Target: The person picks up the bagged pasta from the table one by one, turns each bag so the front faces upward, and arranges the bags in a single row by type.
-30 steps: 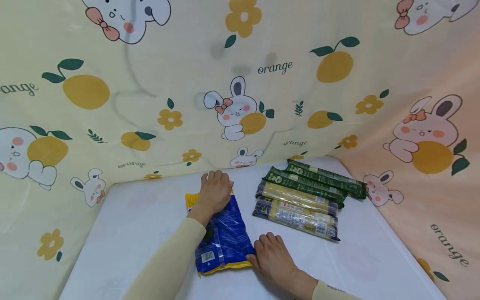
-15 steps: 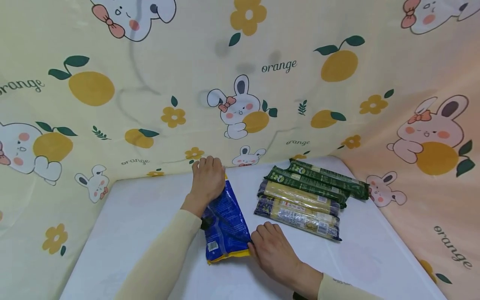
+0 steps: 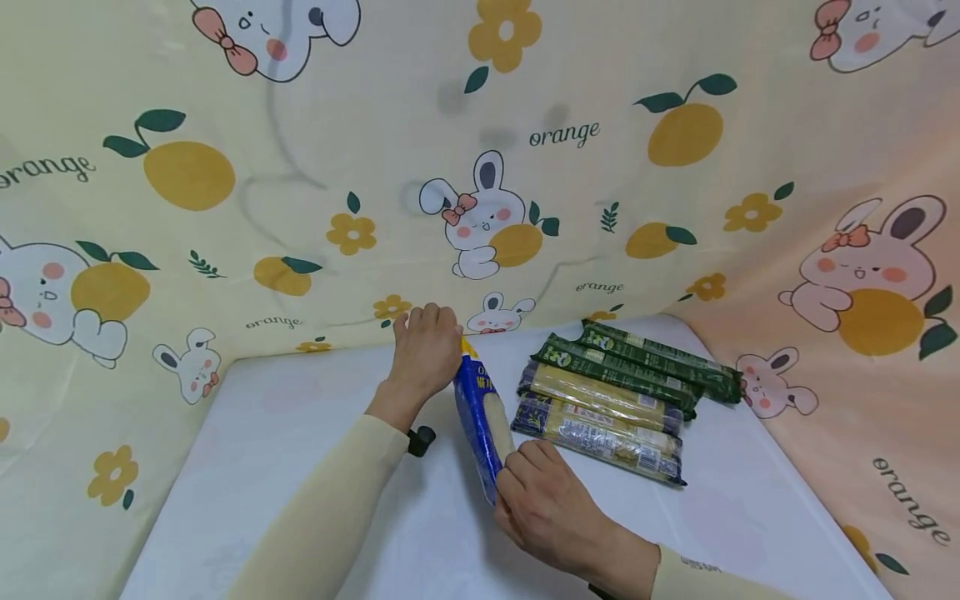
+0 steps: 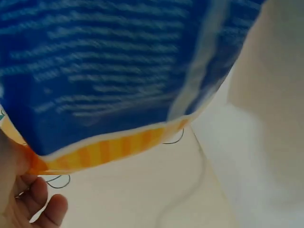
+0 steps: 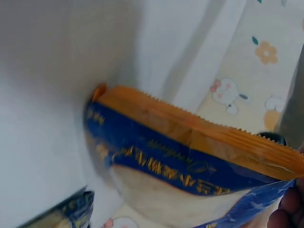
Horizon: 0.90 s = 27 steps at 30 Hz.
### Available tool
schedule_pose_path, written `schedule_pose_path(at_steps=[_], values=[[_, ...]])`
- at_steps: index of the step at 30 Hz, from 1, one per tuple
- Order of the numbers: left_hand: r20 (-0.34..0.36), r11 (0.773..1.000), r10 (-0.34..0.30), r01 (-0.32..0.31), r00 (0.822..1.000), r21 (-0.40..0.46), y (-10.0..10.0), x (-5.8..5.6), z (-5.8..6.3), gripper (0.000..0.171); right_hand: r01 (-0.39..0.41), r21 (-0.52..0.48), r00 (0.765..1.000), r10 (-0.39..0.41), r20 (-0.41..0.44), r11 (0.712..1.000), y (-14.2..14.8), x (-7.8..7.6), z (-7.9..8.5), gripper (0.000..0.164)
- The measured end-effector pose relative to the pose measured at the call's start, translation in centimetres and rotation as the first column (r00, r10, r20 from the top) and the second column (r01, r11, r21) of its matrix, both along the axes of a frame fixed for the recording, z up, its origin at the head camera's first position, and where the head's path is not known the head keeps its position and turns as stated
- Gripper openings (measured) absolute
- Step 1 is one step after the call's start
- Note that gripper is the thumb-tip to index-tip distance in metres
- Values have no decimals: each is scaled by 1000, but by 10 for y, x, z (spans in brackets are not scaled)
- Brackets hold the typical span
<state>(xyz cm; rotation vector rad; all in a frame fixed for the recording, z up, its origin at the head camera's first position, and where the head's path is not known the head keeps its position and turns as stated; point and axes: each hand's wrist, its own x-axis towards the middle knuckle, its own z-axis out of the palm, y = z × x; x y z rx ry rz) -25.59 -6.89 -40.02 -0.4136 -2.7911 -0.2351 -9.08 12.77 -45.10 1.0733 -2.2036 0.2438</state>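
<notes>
A blue flour bag point(image 3: 480, 408) with yellow ends and a pale window is held up on its edge over the table, turned nearly side-on in the head view. My left hand point(image 3: 427, 350) pinches its far top corner; in the left wrist view, thumb and fingers point(image 4: 31, 194) grip the yellow end strip. The near end is in the grip of my right hand point(image 3: 551, 508), whose fingers point(image 5: 287, 209) show at the bag's corner in the right wrist view. That view also shows the serrated yellow seal and printed front point(image 5: 180, 166).
Right of the bag lie two green noodle packs point(image 3: 660, 362) and two clear packs with dark blue ends point(image 3: 600, 433), side by side on the white tabletop point(image 3: 315, 467). A curtain point(image 3: 360, 150) printed with rabbits and oranges borders the table's back and sides.
The flour bag has gone from lying flat, back side up, to being lifted and turned on edge, its front now facing right. My left hand moved slightly farther back; the noodle packs stayed put.
</notes>
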Motion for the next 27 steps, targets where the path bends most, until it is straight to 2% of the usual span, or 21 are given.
schedule_pose_path(at_steps=[4, 10, 16, 18, 20, 23, 27], values=[[22, 1000, 12, -12, 1000, -21, 1, 3, 2, 33, -38, -4, 999, 38, 18, 999, -13, 4, -6, 29], [31, 999, 31, -30, 999, -20, 1, 9, 2, 31, -51, 40, 997, 48, 52, 998, -25, 9, -13, 38], [71, 994, 88, -93, 994, 62, 11, 18, 8, 29, -69, 16, 996, 67, 61, 998, -34, 13, -20, 39], [64, 992, 95, -100, 993, 73, 14, 21, 10, 28, -84, 15, 995, 83, 58, 996, -37, 14, -22, 38], [31, 994, 87, -89, 996, 62, 16, 25, 10, 27, -99, 28, 994, 98, 55, 995, -41, 15, -24, 35], [-70, 999, 38, -38, 997, -5, 15, 27, 4, 26, -115, 33, 992, 113, 62, 993, -45, 16, -26, 30], [-198, 994, -53, 32, 979, -109, 7, 23, -12, 27, -116, 22, 991, 114, 73, 993, -44, 15, -29, 31]])
